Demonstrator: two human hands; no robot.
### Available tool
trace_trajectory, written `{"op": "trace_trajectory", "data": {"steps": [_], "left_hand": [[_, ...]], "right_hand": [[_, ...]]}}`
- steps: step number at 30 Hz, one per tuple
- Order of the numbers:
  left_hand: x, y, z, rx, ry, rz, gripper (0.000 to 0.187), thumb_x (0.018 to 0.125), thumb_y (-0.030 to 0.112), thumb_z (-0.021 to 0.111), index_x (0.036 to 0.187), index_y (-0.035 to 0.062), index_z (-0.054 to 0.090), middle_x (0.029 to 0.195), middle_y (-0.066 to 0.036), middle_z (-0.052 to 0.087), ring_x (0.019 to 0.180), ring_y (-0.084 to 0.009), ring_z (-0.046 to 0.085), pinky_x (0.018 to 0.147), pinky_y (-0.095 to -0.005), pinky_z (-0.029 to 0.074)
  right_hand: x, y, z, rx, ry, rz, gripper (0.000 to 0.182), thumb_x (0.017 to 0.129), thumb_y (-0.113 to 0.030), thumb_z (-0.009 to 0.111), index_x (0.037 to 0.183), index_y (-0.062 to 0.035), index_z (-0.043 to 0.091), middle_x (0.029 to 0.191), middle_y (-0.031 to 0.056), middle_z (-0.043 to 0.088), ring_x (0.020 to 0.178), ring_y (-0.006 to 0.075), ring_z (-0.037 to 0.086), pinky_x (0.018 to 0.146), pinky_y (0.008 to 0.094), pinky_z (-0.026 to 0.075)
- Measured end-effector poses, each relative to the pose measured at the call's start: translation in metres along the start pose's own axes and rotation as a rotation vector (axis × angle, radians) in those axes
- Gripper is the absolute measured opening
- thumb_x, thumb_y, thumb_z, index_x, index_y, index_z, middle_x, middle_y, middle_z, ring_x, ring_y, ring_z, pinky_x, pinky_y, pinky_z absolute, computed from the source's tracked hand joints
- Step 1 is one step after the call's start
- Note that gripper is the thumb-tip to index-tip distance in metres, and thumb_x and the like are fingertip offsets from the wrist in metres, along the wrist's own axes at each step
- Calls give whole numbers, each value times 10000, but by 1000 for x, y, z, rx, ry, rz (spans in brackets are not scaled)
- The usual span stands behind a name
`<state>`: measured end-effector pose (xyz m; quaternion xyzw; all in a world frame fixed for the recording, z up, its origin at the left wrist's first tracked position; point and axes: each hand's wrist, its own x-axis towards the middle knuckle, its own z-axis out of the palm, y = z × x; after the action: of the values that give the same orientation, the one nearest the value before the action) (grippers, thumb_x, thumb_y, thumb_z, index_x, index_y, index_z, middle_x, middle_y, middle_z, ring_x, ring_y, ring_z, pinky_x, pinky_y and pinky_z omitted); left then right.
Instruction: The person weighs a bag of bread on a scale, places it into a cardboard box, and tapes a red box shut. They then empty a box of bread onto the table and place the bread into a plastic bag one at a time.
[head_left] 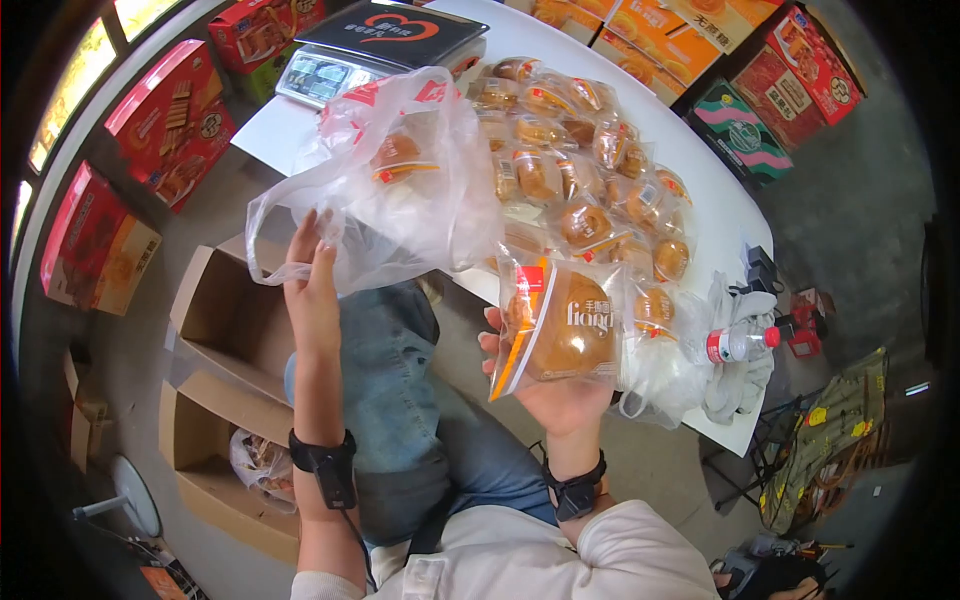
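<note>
My left hand (312, 265) has hold of the opening of a white translucent plastic carrier bag (450, 170), keeping it up at the table's left side. A packaged bread roll (400, 155) shows through or at the mouth of that bag. On the palm of my right hand (560, 405) rests a large bread roll in a clear wrapper (575, 325) with orange and white stripes, the fingers curled under it. Many similar wrapped rolls (585, 225) lie heaped on the white table (725, 225) beyond my hands.
A digital scale (400, 40) stands at the table's far left. Another plastic bag (665, 375), a water bottle (740, 345) and grey cloth gloves (735, 400) are at the right edge. Two open cardboard boxes (205, 310) sit on the floor to the left. Red gift boxes (170, 120) stand beyond.
</note>
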<state>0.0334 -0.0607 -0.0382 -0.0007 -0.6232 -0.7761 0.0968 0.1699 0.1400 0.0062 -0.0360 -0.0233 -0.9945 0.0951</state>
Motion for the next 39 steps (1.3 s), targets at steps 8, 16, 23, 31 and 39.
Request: {"op": "trace_trajectory", "data": {"steps": [8, 16, 23, 31, 39], "left_hand": [[1, -1, -2, 25, 13, 106, 509, 768, 32, 412, 1275, 0, 385, 1281, -139, 438, 1210, -210, 385, 1030, -322, 231], [0, 2, -3, 73, 74, 175, 543, 751, 34, 419, 1291, 24, 367, 1297, -141, 425, 1227, -231, 362, 1026, -338, 228], [1, 0, -8, 102, 94, 176, 536, 738, 36, 478, 1269, 51, 405, 1283, -94, 449, 1211, -202, 385, 976, -356, 281], [1, 6, -11, 135, 91, 164, 550, 742, 82, 395, 1290, 38, 369, 1307, -148, 415, 1245, -244, 345, 1029, -351, 220], [4, 9, -12, 103, 124, 209, 525, 728, 50, 473, 1251, 49, 443, 1267, -85, 464, 1195, -219, 396, 991, -376, 274]], "right_hand": [[19, 21, 4, -11, -25, 85, 780, 806, -613, 348, 1362, -80, 228, 1314, 317, 269, 1202, 502, 266, 962, 568, 272], [41, 39, 13, -170, 86, 144, 774, 808, -593, 371, 1363, -76, 218, 1363, 265, 231, 1243, 459, 231, 1013, 584, 180], [53, 49, 16, -150, 172, 164, 856, 764, -653, 381, 1372, -81, 191, 1321, 339, 218, 1101, 528, 360, 920, 588, 305], [56, 55, 1, -427, 402, 103, 907, 729, -705, 376, 1364, -77, 216, 1286, 350, 267, 1043, 524, 407, 885, 585, 336], [69, 63, 4, -345, 275, 196, 938, 721, -729, 351, 1354, -50, 213, 1256, 340, 307, 1016, 492, 443, 852, 545, 381]]}}
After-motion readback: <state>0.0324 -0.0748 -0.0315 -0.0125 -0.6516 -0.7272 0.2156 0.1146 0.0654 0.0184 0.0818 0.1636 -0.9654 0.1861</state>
